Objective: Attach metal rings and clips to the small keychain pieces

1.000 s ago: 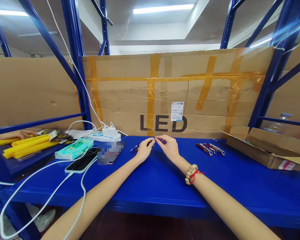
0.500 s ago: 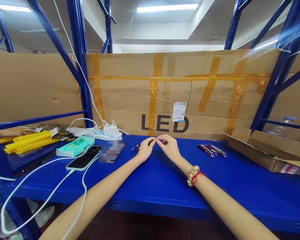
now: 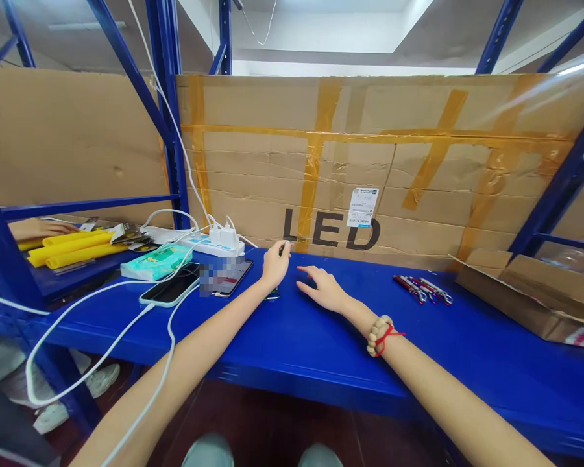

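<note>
My left hand [image 3: 274, 264] is raised a little above the blue shelf [image 3: 321, 337], fingers closed round a small dark pen-like item whose tip sticks up at its top. A small metal clip [image 3: 273, 295] lies on the shelf just under that hand. My right hand [image 3: 322, 287] rests flat on the shelf to the right, fingers spread and holding nothing. A bead bracelet with red string is on its wrist. A bunch of small red and silver items [image 3: 422, 289] lies further right.
Two phones [image 3: 175, 292] on white cables, a power strip [image 3: 209, 243] and a green tissue pack [image 3: 156, 261] lie at the left. Another person's hand [image 3: 39, 227] rests by yellow tubes [image 3: 73, 250]. A taped cardboard sheet marked LED [image 3: 370, 162] stands behind. An open carton [image 3: 535, 292] sits right.
My hands were joined on the small item; now they have parted. The left hand keeps it and has lifted left, the right hand has opened onto the shelf. The camera tilted down.
</note>
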`<state>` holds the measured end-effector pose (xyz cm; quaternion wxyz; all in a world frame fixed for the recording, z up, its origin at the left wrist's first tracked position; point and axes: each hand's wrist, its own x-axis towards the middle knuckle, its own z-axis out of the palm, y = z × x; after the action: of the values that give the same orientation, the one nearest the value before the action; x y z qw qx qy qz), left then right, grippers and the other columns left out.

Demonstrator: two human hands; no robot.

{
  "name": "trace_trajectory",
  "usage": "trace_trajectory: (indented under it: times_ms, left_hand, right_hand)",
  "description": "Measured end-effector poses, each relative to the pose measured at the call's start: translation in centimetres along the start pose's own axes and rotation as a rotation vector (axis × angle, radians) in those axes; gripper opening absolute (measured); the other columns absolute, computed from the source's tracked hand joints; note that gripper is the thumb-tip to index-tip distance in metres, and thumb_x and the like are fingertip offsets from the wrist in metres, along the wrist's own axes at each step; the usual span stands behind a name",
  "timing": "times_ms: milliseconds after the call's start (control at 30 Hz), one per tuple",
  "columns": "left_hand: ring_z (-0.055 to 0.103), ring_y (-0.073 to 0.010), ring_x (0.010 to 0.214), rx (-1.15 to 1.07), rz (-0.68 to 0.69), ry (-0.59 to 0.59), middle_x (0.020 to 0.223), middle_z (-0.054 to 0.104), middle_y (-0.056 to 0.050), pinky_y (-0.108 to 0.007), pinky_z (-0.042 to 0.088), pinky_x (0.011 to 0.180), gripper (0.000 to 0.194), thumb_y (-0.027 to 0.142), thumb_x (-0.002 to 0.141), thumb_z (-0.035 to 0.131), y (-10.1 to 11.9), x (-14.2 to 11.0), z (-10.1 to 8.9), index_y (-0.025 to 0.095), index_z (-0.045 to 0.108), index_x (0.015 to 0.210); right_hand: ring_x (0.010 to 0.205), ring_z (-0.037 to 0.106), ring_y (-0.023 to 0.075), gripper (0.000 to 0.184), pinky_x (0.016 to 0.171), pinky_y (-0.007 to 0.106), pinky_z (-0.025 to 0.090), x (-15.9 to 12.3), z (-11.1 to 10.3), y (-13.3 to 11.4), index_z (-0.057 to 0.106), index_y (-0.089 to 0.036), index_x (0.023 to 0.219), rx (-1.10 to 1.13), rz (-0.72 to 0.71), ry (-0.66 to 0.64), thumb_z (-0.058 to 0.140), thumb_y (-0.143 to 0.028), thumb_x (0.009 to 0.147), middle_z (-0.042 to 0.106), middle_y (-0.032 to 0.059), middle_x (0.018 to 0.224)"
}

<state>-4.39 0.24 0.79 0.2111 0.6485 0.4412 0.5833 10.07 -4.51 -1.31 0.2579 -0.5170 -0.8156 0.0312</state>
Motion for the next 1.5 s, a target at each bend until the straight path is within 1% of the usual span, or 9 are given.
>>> trace_trajectory:
  times_ms: [233,400,667,867,1067,1167,1267,1367,1500]
  left_hand:
    - [0.048,-0.0090,0.051,-0.145,-0.157,0.063,0.062,0.055,-0.001,-0.018,0.038,0.050,0.025,0.030,0.086,0.043,0.2,0.4,-0.6,0.014,0.063,0.091]
    - [0.048,-0.0091,0.054,-0.181,-0.136,0.030,0.064,0.055,-0.001,-0.019,0.038,0.052,0.025,0.031,0.086,0.044,0.8,0.3,-0.4,0.015,0.063,0.090]
    - [0.050,-0.0099,0.059,-0.201,-0.051,-0.077,0.064,0.055,0.000,-0.020,0.039,0.059,0.024,0.029,0.086,0.043,2.5,-1.1,0.4,0.014,0.062,0.087]
    - [0.046,-0.0092,0.057,-0.222,-0.011,0.067,0.064,0.052,0.000,-0.019,0.037,0.056,0.027,0.031,0.088,0.040,1.7,0.7,-0.8,0.015,0.061,0.090]
    - [0.049,-0.0110,0.062,-0.137,0.073,0.148,0.065,0.052,-0.001,-0.020,0.038,0.060,0.026,0.032,0.087,0.040,1.1,1.6,-2.5,0.014,0.060,0.090]
    - [0.048,-0.0111,0.062,-0.111,0.080,0.080,0.064,0.051,0.000,-0.020,0.038,0.059,0.026,0.032,0.087,0.040,1.1,0.8,-2.0,0.015,0.059,0.090]
    - [0.048,-0.0111,0.061,-0.061,0.138,-0.099,0.068,0.053,0.000,-0.020,0.039,0.059,0.025,0.034,0.087,0.040,1.4,-0.2,-1.1,0.017,0.057,0.090]
    - [0.051,-0.0126,0.069,0.000,0.236,-0.255,0.076,0.056,-0.001,-0.021,0.041,0.063,0.024,0.037,0.086,0.041,1.9,-1.1,-0.6,0.018,0.055,0.091]
    - [0.053,-0.0138,0.073,0.049,0.272,-0.299,0.078,0.058,-0.002,-0.024,0.042,0.069,0.024,0.035,0.087,0.038,2.3,-1.8,-0.2,0.018,0.054,0.091]
  right_hand:
    - [0.118,0.037,0.0178,0.042,0.099,0.039,0.026,0.5,0.6,-1.1,0.038,-0.023,0.131,-0.096,-0.203,-0.106,0.032,-0.035,0.092,0.043,0.0056,0.129]
    - [0.116,0.039,0.0177,0.040,0.101,0.041,0.023,1.1,1.3,-1.0,0.040,-0.022,0.130,-0.090,-0.281,-0.148,0.029,-0.032,0.093,0.047,0.0058,0.124]
    - [0.111,0.043,0.0180,0.031,0.101,0.044,0.022,1.5,0.9,-1.5,0.055,-0.020,0.109,-0.089,-0.373,-0.105,0.030,-0.030,0.093,0.055,0.0048,0.113]
    - [0.113,0.041,0.0159,0.032,0.101,0.041,0.022,1.5,0.9,-1.5,0.051,-0.022,0.117,-0.045,-0.421,-0.082,0.030,-0.026,0.093,0.053,0.0040,0.117]
    - [0.100,0.049,0.0146,0.033,0.093,0.036,0.028,1.4,0.6,-1.2,0.050,-0.024,0.120,-0.020,-0.329,-0.025,0.042,-0.021,0.088,0.061,0.0026,0.101]
    - [0.093,0.052,0.0148,0.027,0.088,0.034,0.031,1.3,0.2,-1.0,0.057,-0.024,0.110,-0.024,-0.265,-0.002,0.050,-0.020,0.084,0.064,0.0018,0.091]
    - [0.088,0.055,0.0151,0.019,0.083,0.031,0.033,1.2,-0.3,-0.7,0.063,-0.023,0.097,-0.026,-0.171,0.003,0.056,-0.020,0.080,0.065,0.0006,0.083]
    - [0.081,0.057,0.0146,0.018,0.075,0.027,0.038,0.8,-0.9,0.1,0.065,-0.021,0.092,-0.016,-0.085,0.022,0.062,-0.026,0.075,0.064,0.0016,0.086]
    - [0.069,0.057,0.0122,0.014,0.059,0.021,0.037,0.2,-1.5,1.4,0.069,-0.023,0.080,0.023,-0.023,0.048,0.062,-0.033,0.074,0.064,0.0010,0.080]
